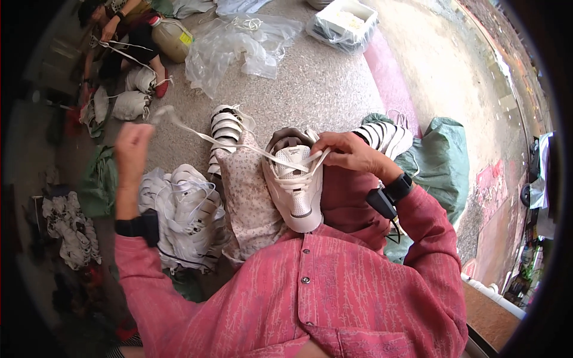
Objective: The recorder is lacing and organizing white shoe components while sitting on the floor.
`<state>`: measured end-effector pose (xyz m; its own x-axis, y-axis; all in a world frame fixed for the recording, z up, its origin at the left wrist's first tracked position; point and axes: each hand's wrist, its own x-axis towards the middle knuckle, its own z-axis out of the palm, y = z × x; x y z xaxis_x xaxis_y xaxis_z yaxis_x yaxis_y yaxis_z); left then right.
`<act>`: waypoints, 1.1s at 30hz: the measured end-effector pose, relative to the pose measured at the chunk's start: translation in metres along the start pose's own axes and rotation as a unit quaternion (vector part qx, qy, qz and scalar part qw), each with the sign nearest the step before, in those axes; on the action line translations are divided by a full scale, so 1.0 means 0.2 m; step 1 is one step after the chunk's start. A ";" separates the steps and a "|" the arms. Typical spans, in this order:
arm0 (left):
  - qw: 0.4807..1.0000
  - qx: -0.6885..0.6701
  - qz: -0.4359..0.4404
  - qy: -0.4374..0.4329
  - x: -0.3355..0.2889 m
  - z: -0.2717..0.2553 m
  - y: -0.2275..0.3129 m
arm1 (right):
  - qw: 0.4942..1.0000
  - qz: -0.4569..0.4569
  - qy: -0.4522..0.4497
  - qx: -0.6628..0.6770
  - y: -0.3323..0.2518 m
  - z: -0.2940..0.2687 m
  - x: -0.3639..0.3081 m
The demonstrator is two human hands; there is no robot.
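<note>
A white sneaker (298, 206) rests on my lap, toe toward me, with its laces partly threaded across the tongue. My left hand (132, 146) is raised far out to the left, closed on a white shoelace (206, 138), which stretches back to the sneaker and is blurred near the fist. At the sneaker's right side, my right hand (352, 150) is closed, its fingers pinching lace beside the eyelets. Under the sneaker lie a flowered cloth (245, 194) over one leg and dark red fabric (355, 206) over the other.
White shoe pieces (179, 218) are heaped at left; stacked ones (227, 128) stand ahead, more (385, 137) at right by a green sack (444, 161). Farther off are clear plastic sheeting (245, 48), a white tub (346, 18) and, at upper left, another person (134, 33) handling laces.
</note>
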<state>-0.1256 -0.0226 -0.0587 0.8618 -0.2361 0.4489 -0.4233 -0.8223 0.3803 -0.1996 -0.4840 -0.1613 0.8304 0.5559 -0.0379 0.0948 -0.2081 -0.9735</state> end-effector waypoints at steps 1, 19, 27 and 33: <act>0.998 -0.055 -0.018 -0.039 -0.07 0.10 0.07 | 0.989 0.084 0.032 0.114 0.00 0.00 -0.02; 0.396 -0.910 -0.066 0.100 -0.20 -0.05 0.31 | 0.827 -0.148 0.507 0.194 -0.49 -0.54 -0.90; 0.689 -0.709 0.139 -0.064 0.06 -0.23 0.78 | 0.799 -0.127 0.486 -0.331 -0.79 -0.27 -0.33; 0.695 -0.681 0.177 -0.147 0.24 -0.08 1.23 | 0.986 -0.151 0.066 -0.017 -1.10 0.13 -0.19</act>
<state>-0.1927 -0.2276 0.0698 0.5715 -0.5588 0.6009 -0.3226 0.5203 0.7907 -0.2668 -0.4390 0.0478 0.8255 0.4868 0.2856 0.3663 -0.0771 -0.9273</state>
